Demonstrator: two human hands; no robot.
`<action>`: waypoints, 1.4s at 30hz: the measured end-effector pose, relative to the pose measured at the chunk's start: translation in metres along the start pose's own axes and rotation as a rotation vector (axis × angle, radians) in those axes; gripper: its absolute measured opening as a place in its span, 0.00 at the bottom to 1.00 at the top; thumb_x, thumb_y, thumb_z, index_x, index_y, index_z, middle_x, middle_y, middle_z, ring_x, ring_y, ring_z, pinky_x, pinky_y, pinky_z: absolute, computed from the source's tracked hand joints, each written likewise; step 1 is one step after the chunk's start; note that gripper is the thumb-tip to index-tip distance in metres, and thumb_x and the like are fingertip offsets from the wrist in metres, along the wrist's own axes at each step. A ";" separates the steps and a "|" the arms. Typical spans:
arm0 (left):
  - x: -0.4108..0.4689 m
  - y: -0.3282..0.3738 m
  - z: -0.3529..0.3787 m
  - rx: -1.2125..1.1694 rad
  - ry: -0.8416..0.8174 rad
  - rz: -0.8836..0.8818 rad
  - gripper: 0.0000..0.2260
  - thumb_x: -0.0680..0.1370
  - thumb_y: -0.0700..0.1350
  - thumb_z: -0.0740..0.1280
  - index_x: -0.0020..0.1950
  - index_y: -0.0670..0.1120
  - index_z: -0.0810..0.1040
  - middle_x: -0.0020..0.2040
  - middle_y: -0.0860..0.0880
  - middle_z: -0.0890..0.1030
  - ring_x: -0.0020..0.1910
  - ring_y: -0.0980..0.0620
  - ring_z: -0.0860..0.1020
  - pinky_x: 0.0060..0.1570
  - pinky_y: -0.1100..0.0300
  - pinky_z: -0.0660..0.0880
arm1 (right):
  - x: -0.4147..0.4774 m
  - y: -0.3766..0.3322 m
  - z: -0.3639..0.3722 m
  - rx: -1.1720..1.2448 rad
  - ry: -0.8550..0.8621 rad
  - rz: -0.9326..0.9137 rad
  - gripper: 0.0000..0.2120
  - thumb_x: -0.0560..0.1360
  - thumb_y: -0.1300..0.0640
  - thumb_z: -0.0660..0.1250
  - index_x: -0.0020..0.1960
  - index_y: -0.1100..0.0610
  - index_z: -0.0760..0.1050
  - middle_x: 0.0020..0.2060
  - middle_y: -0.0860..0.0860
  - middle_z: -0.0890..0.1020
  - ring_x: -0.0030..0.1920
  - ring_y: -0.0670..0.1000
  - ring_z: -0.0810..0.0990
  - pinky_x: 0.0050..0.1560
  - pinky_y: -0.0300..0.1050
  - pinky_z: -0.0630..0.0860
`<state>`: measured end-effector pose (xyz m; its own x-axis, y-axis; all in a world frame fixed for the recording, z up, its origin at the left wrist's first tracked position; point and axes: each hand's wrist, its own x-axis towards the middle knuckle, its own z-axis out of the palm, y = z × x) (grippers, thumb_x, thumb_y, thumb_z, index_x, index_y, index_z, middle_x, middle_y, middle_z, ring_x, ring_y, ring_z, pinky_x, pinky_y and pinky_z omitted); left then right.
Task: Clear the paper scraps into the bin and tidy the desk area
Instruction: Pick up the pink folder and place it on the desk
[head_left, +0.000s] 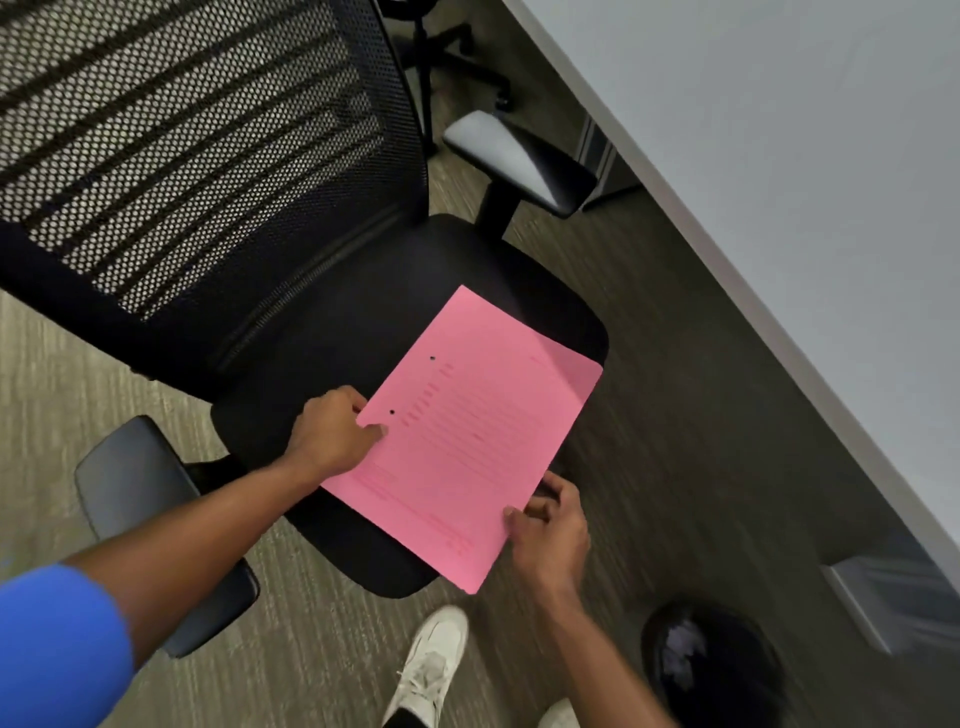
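Paper, a pink sheet (467, 441) with faint printed lines and two punched holes along its left edge, lies tilted across the front of a black office chair seat (322, 364), its far corner pointing toward one o'clock and its near corner hanging past the seat edge toward six o'clock. The left hand (332, 431) grips the sheet's left edge near the holes, thumb pressed on top and fingers curled under, so it is closed on the paper. The right hand (550, 525) pinches the sheet's near right edge, thumb on top and fingers bent behind it, also closed on the paper. A blue sleeve (57, 649) covers the left upper arm at eight o'clock.

The chair's mesh backrest (197, 145) fills the ten o'clock area, one armrest (519, 161) stands at twelve o'clock beside the seat, and the other armrest (135, 483) sits at eight o'clock, partly under the left forearm. The grey desk (805, 182) runs diagonally from twelve o'clock down to four o'clock, and what shows of its top is bare. A round black bin (727, 665) stands on the carpeted floor (649, 338) at five o'clock, near the right forearm and below the desk edge, with crumpled pale scraps (680, 649) inside. A white shoe (431, 665) shows at six o'clock, between the chair and the bin.
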<state>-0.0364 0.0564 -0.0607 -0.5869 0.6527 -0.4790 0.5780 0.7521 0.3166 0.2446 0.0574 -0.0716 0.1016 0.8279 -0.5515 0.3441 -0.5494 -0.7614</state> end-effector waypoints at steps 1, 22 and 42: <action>-0.007 0.002 0.003 -0.012 -0.016 0.000 0.15 0.77 0.52 0.77 0.60 0.48 0.81 0.50 0.52 0.83 0.47 0.50 0.82 0.40 0.57 0.75 | -0.003 0.003 -0.011 -0.016 -0.002 -0.020 0.25 0.75 0.67 0.76 0.64 0.46 0.73 0.45 0.49 0.87 0.42 0.47 0.87 0.33 0.32 0.75; -0.191 0.035 -0.002 -0.072 -0.103 0.091 0.10 0.79 0.57 0.74 0.51 0.53 0.79 0.45 0.56 0.85 0.41 0.56 0.83 0.37 0.57 0.78 | -0.099 0.028 -0.188 0.013 -0.159 -0.251 0.32 0.75 0.66 0.77 0.67 0.36 0.75 0.51 0.50 0.87 0.51 0.53 0.87 0.51 0.53 0.87; -0.338 0.237 -0.070 -0.364 -0.115 0.375 0.07 0.81 0.53 0.72 0.57 0.55 0.78 0.49 0.56 0.84 0.42 0.56 0.86 0.35 0.61 0.82 | -0.180 -0.080 -0.394 0.042 0.140 -0.330 0.28 0.79 0.54 0.76 0.73 0.35 0.71 0.52 0.38 0.88 0.54 0.40 0.87 0.52 0.42 0.85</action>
<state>0.2589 0.0209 0.2336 -0.3003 0.8837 -0.3589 0.4899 0.4658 0.7369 0.5670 -0.0038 0.2231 0.1191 0.9673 -0.2241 0.3409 -0.2518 -0.9058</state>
